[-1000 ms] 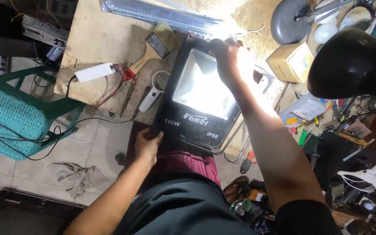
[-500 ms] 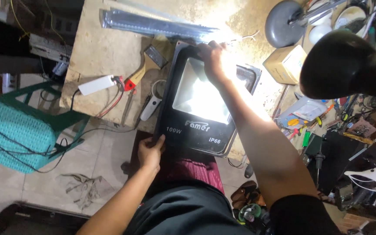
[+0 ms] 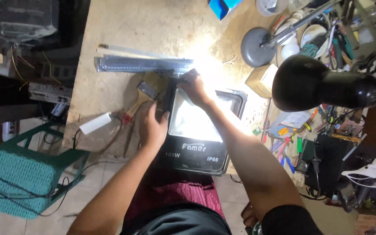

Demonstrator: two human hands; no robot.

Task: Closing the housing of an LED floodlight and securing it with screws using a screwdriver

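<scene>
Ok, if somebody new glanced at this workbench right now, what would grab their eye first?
Probably the big black rectangular floodlight at the wooden bench's near edge, its pale glass panel glaring under strong light. The left hand rests on its left side and the right hand grips its far top corner. At right, the glossy black lamp shade hangs over a jumble of colourful small tools.
</scene>
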